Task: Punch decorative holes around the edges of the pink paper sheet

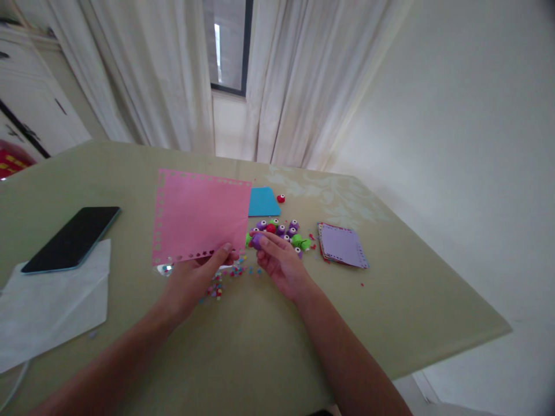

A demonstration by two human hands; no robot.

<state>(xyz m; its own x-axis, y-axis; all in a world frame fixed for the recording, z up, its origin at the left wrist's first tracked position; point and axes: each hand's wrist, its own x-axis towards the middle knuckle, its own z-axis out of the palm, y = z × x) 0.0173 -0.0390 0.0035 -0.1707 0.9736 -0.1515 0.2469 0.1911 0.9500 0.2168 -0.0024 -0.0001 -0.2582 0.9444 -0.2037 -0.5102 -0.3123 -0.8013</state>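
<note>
Presently holds a pink sheet by its lower edge in the left hand, pinched under the thumb and raised over the worktop; with hands apart, grips a small purple piece in the right hand, just beside the sheet's lower right corner. Could tear or crease the perforated edge by tugging too hard. Might scatter the loose confetti with a low left wrist, or topple the clustered figures by brushing them with the right knuckles.
</note>
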